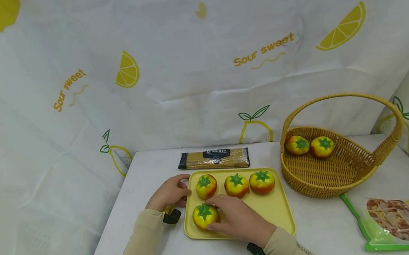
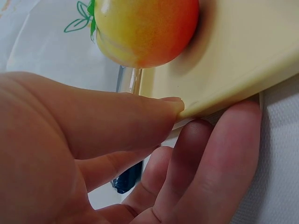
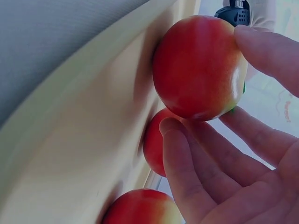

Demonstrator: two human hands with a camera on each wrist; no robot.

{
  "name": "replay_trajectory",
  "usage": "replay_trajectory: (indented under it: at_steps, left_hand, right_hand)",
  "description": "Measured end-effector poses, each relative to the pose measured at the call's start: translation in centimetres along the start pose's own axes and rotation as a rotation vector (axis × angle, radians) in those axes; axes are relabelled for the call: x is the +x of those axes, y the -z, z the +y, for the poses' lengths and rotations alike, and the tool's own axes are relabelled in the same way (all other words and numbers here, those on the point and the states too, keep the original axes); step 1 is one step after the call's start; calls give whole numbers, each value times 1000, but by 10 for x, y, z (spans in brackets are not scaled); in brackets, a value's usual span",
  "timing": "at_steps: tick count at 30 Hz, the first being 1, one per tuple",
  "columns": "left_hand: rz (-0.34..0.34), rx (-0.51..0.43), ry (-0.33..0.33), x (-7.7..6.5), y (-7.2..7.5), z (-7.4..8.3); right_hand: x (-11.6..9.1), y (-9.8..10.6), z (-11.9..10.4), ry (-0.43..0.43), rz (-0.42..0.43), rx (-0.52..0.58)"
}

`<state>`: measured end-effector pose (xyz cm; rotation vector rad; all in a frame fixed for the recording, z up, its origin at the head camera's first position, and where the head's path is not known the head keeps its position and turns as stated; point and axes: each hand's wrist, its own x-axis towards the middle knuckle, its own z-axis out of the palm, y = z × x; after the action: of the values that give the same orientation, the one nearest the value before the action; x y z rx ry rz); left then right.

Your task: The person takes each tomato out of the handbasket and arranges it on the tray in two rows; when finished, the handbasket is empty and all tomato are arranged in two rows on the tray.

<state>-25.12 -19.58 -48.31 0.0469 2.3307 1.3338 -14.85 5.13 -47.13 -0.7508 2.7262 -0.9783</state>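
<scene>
A yellow tray [image 1: 271, 212] carries several yellow-red tomatoes with green star-shaped leaves, three of them in its back row. At the tray's left edge, my left hand [image 1: 170, 193] pinches the rim; the left wrist view shows the thumb on top and fingertips underneath. My right hand [image 1: 243, 217] holds the front-left tomato [image 1: 204, 216] between thumb and fingers. In the right wrist view this tomato [image 3: 198, 67] is at or close to the tray surface; whether it touches is unclear. The back-left tomato [image 1: 206, 186] is nearest to my left hand.
A wicker basket [image 1: 323, 191] with a tall handle stands right of the tray, two more tomatoes [image 1: 322, 147] inside. Behind the tray lies a spaghetti pack [image 1: 213, 160]. A green food bag [image 1: 401, 223] is at the front right. A lemon-print cloth [image 1: 198, 73] rises behind the white table.
</scene>
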Motion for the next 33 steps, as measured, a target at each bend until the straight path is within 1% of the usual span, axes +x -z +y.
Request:
replay_trajectory:
  at_steps: [6, 9, 14, 22, 26, 29, 33]
  left_hand:
    - [4, 21, 6, 0, 0, 0]
    - [10, 30, 9, -1, 0, 1]
    - [19, 45, 16, -1, 0, 1]
    - [6, 56, 17, 2, -1, 5]
    - [10, 68, 27, 2, -1, 4]
    - [18, 79, 38, 2, 0, 0]
    - [13, 101, 33, 4, 1, -3]
  right_hand:
    - [-1, 2, 1, 15, 11, -18]
    - [-2, 4, 2, 15, 17, -1]
    - [-4, 9, 3, -5, 18, 48]
    - [-7, 19, 7, -31, 35, 59]
    - [-12, 31, 9, -42, 74, 68]
    - [-20, 45, 15, -52, 120, 55]
    - [-39, 73, 31, -70, 179, -25]
